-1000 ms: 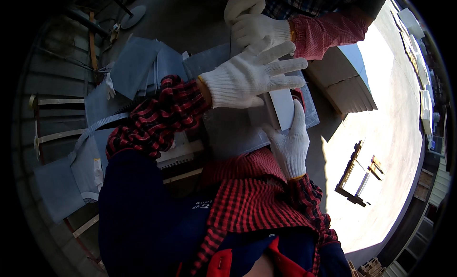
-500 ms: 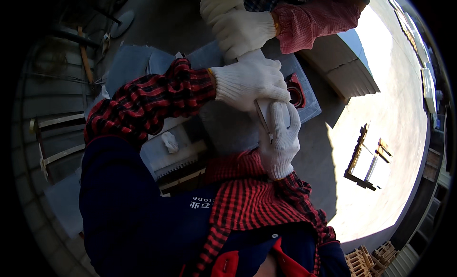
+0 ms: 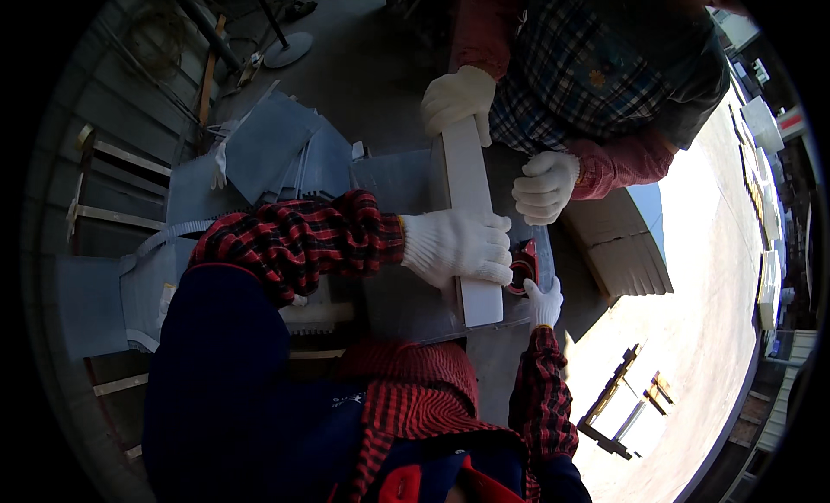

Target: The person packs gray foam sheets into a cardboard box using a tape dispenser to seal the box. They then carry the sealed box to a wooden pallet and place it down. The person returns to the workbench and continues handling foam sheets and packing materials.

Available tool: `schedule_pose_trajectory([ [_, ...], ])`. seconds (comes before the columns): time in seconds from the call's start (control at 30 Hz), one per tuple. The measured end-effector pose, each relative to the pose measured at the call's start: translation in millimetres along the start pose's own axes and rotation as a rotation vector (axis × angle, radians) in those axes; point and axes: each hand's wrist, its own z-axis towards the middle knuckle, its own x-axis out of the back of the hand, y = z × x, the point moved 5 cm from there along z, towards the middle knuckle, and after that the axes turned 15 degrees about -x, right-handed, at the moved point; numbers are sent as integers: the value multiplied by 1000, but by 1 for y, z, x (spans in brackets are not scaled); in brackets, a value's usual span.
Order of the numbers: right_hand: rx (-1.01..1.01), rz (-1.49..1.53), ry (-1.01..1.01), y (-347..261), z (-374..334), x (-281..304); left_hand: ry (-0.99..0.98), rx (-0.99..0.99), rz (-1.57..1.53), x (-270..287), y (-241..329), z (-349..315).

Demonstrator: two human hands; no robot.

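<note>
A long, narrow pale slab (image 3: pixel 479 302) lies front to back over a grey work surface. My left hand (image 3: pixel 458 248), in a white knit glove, is closed over the slab towards its near end, with its fingers across the top. At the right edge of the surface sits a red object (image 3: pixel 524 266) with a dark ring shape, perhaps a tape dispenser. My gloved right hand (image 3: pixel 545 302) reaches to its near end, fingers apart and seemingly touching it. Across from me, a co-worker's gloved hand (image 3: pixel 458 103) grips the slab's far end. Their other hand (image 3: pixel 546 187) hovers curled beside it.
Grey sheets (image 3: pixel 272 148) lean in a pile at the left. A stack of boards (image 3: pixel 618 243) stands right of the work surface. Wooden framing (image 3: pixel 609 399) lies on the sunlit floor. A round metal base with a pole (image 3: pixel 288 50) stands at the far left.
My right hand has left the slab and moved to the red object. One co-worker hand has come off the slab and moved right. More of the slab now shows.
</note>
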Motion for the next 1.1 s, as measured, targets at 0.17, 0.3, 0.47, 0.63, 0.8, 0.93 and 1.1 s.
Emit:
schedule_pose_trajectory([
  [0.17, -139, -226, 15, 18, 28, -54, -65, -2, 51, -6, -4, 2],
  [0.3, 56, -68, 37, 31, 46, -59, -21, -16, 60, 0, 1, 7],
  [0.47, -209, 567, -674, 50, -22, -16, -37, -16, 58, -4, 4, 8],
  [0.63, -92, 1070, -761, 71, -113, 55, 47, 151, 116, -6, 3, 6],
  [0.8, 76, 814, -339, 58, -169, 112, 132, 445, 156, -18, 26, -21],
  [0.93, 69, 939, -285, -14, -206, 149, 147, 508, 18, -4, 45, -18],
  [1.1, 233, 719, -174, -81, -238, 148, 527, 824, -809, 34, 54, -35],
])
